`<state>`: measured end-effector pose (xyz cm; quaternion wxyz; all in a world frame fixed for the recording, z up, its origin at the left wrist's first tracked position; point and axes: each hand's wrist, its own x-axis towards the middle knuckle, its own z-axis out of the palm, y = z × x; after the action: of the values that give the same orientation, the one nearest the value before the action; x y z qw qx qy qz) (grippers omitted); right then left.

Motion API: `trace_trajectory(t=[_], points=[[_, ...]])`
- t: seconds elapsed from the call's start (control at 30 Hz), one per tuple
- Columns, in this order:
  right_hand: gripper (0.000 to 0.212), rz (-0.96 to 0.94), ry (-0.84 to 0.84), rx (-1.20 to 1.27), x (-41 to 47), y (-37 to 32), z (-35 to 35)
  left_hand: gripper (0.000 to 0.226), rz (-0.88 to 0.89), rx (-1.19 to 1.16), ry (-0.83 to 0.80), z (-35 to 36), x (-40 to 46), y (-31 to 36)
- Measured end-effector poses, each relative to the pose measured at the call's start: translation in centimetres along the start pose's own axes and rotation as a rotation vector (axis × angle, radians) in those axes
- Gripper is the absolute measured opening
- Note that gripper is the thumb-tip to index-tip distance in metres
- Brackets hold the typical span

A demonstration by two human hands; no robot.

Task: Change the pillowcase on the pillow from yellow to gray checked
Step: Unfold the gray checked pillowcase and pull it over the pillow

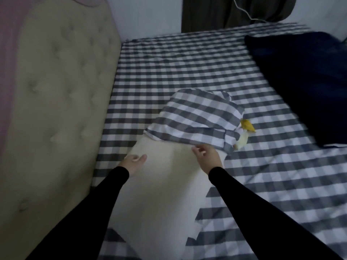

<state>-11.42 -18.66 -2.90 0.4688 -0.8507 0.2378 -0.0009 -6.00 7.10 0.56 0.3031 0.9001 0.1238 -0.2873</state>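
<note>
A bare white pillow (159, 188) lies lengthwise on the bed. The gray checked pillowcase (197, 117) covers only its far end, bunched up there. My left hand (134, 162) rests open on the pillow's left side, fingers relaxed. My right hand (206, 154) is at the pillowcase's near hem, fingers curled at the edge; the frame is blurred, so whether it holds the fabric is unclear. A bit of yellow fabric (247, 125) peeks out from under the pillowcase on the right.
The bed carries a gray checked sheet (187, 62). A beige tufted headboard (56, 91) stands on the left. A dark blue blanket (304, 79) lies at the right. A dark curtain (225, 12) and a white cable (246, 14) are at the back.
</note>
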Motion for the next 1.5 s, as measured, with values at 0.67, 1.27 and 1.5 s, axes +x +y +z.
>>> trace_trajectory(t=[0.67,1.27,1.5], points=[[0.045,0.566,0.029,0.328,6.5,10.0,-5.9,0.073,0.687,0.929,0.047,20.6,-3.6,8.7],[0.04,0.43,0.019,0.269,9.1,9.9,-5.9,0.102,0.431,0.682,-0.02,17.4,0.8,10.7],[0.034,0.152,0.033,0.294,6.6,5.4,-6.5,0.047,0.488,0.627,-0.087,9.4,0.7,12.5]])
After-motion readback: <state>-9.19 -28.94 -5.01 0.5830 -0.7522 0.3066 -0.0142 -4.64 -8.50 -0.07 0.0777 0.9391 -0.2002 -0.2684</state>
